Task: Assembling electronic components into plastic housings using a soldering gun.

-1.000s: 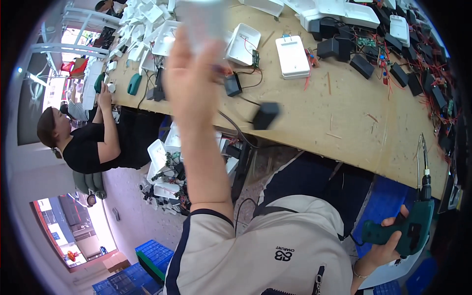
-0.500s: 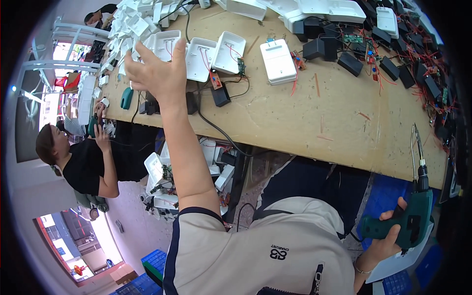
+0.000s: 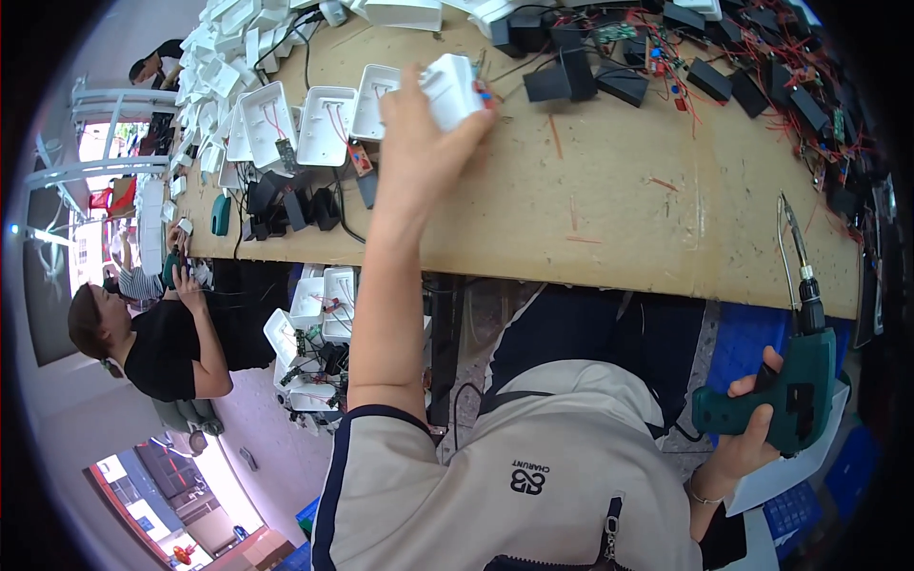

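Note:
My left hand (image 3: 424, 147) is closed around a white plastic case (image 3: 447, 90) at the table's far middle, thumb on its right side and fingers on its left. A small red-and-blue circuit board (image 3: 482, 94) shows at the right edge of the case. To the left of that hand, open white half-shells (image 3: 326, 128) with red wires lie in a row, and a narrow circuit board (image 3: 360, 159) hangs from one. At the lower right, my right hand (image 3: 747, 443) grips a green soldering gun (image 3: 804, 390), its metal tip pointing up over the table edge.
Black boxes (image 3: 624, 86) and a tangle of red-wired boards (image 3: 828, 124) cover the far right of the wooden table (image 3: 609, 190). White shells (image 3: 214, 76) are heaped far left. Below the table stands a pile of wired shells (image 3: 305, 352). A co-worker (image 3: 162, 333) sits at left.
My left hand has moved right and closed on the white case, which now tilts. Earlier it was spread above the half-shells. The right hand keeps hold of the soldering gun.

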{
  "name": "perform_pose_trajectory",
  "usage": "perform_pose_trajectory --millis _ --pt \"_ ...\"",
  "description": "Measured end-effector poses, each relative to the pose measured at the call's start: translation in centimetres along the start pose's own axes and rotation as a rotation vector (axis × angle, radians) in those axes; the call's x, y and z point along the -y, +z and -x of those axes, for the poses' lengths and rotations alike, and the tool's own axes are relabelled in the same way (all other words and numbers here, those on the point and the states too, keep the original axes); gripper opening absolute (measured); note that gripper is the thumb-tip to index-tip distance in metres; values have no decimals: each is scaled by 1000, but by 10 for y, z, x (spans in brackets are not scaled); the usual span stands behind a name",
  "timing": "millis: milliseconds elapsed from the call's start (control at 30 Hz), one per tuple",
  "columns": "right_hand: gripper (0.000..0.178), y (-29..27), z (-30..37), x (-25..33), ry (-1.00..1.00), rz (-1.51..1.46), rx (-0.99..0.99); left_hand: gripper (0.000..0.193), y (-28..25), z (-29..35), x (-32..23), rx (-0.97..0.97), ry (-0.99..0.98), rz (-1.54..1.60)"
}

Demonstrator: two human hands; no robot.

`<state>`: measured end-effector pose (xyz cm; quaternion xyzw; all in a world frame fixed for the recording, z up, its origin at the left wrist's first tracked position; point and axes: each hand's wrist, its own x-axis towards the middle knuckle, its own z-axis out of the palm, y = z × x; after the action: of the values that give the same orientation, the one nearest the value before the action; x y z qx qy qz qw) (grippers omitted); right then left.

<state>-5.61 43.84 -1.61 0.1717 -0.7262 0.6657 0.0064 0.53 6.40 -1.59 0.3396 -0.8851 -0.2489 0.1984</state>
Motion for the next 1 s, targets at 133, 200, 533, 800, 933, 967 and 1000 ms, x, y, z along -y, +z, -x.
perform_pose_trajectory --millis 133,200,533,800,933,967,1000 --pt "53 -4 -1 -6 17 -52 34 58 2 9 0 -60 -191 294" --pt "53 -4 -3 -6 10 -64 44 56 11 11 -1 -78 -117 132" --pt "53 -3 1 -5 40 -110 -1 42 -7 -8 -12 -147 -69 198" --pt "53 -9 -1 -9 31 -92 -19 30 8 47 -67 242 -121 820" --pt "54 -6 1 -7 28 -93 -17 29 53 54 -94 481 124 576" --pt "54 -6 1 -7 30 -89 -15 29 57 53 -96 481 171 533" --pt "54 -6 1 -7 24 -90 -19 29 61 49 -95 486 174 538"
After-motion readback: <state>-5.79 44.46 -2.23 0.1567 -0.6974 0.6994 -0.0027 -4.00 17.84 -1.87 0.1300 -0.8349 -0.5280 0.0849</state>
